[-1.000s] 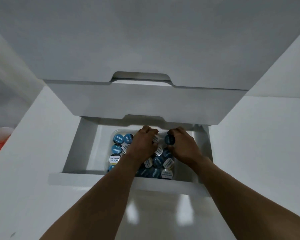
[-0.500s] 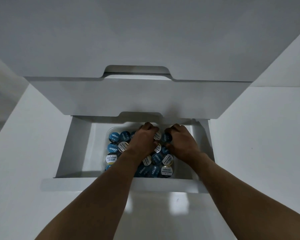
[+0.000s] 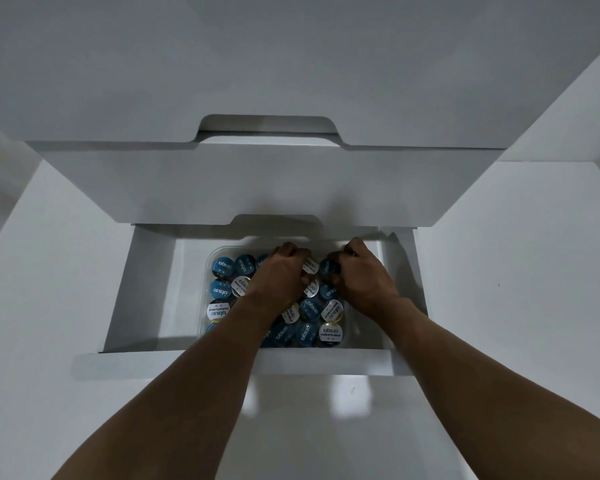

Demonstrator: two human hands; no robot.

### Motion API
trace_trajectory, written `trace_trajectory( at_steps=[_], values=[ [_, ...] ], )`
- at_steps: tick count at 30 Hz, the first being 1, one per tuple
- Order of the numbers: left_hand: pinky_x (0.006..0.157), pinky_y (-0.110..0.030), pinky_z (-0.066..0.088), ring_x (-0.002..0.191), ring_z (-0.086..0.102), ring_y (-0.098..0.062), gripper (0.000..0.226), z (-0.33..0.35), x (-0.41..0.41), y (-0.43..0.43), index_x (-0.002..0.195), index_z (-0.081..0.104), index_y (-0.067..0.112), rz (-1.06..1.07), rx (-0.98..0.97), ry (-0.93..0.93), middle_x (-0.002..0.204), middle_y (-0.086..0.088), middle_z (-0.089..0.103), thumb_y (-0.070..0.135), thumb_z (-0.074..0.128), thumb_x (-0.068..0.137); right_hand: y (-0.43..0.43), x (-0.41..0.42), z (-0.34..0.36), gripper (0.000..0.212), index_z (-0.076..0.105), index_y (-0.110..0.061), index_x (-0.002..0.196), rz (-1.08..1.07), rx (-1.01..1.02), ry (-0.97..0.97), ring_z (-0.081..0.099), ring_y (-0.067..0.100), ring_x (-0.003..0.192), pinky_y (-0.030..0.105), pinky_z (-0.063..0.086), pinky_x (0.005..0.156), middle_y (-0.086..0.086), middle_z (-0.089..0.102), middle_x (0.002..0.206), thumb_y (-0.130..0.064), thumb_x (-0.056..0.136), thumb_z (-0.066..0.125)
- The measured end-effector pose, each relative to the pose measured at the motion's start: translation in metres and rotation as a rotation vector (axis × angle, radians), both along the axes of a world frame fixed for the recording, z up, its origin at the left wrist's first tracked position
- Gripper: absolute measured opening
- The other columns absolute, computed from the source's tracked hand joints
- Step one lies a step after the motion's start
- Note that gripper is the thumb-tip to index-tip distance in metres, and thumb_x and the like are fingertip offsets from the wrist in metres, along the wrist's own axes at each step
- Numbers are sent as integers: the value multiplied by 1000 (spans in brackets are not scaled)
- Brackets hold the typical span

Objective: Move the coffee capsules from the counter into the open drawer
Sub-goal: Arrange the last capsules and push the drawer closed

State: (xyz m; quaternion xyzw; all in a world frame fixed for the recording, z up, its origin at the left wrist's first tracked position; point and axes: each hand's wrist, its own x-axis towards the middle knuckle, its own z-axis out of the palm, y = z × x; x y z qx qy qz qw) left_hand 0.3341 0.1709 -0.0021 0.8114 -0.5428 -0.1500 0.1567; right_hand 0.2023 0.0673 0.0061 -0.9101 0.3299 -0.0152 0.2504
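Note:
An open white drawer holds a clear plastic tray packed with several coffee capsules, some with blue lids, some with white lids. Both hands reach down into the tray's far end. My left hand lies with curled fingers over capsules near a white-lidded one. My right hand has its fingers curled around a dark blue capsule at the far right. The hands hide the capsules beneath them.
A shut white drawer front with a cut-out handle overhangs the open drawer's far side. White cabinet faces stand to the left and right. The drawer's front panel crosses under my forearms.
Both hands have shifted slightly farther into the tray's far end, and the view has shifted a little. The capsules stay in the tray.

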Motion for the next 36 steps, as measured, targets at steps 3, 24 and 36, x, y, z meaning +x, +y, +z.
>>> trace_trajectory(
  at_steps=[3,24,36],
  values=[
    [98,-35,47,114,53,-27,35,-2,-1,-1,122,57,13,7,-5,-23,126,-9,53,19,62,88,-1,0,-3,26,65,-9,104,-13,-12,8,52,21,90,34,51,80,3,42,109,-28,92,53],
    [90,-38,46,110,54,-28,37,52,-23,37,126,53,9,157,-24,-103,124,-12,55,26,52,93,18,-26,36,32,59,-8,117,44,-97,-18,55,30,106,34,44,84,14,56,119,-24,93,46],
    [86,-37,48,106,55,-28,36,86,-68,146,122,57,9,177,-195,-193,120,-10,57,27,56,91,117,-70,70,27,62,-8,111,-23,-273,-164,56,30,99,36,44,84,11,61,110,-22,92,49]
  ],
)
